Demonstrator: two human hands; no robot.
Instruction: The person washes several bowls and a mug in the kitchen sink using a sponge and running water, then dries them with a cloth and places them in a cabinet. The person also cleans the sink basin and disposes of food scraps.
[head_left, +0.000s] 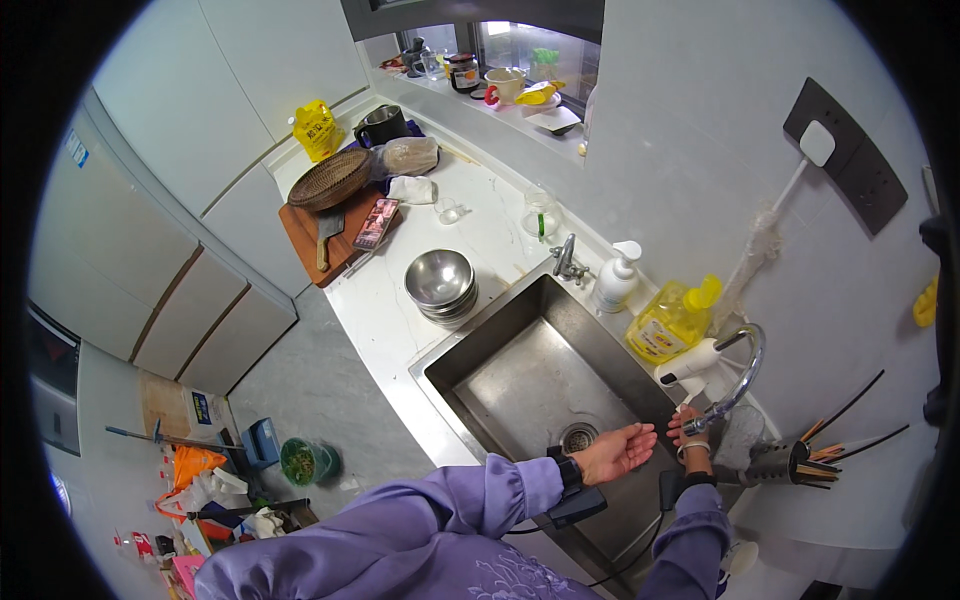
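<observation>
My left hand (619, 454) is held palm up over the stainless steel sink (517, 375), near its drain strainer (579, 435). Its fingers are extended and nothing lies in the palm. My right hand (688, 431) is beside the curved chrome spout (750, 367) of the tap, which partly covers it. Its fingertips are close to the white lever (694, 388) below the white tap body (686, 362); whether they touch it I cannot tell. No running water can be made out. Dark straps with small black devices sit on both wrists.
Behind the sink stand a white pump bottle (616, 277), yellow detergent (671, 322) and a small tap (568, 259). Stacked steel bowls (441, 281) stand left of it. Farther off, a cutting board (319, 244) bears a cleaver (328, 232), phone and woven basket. A chopstick holder (772, 461) is at right.
</observation>
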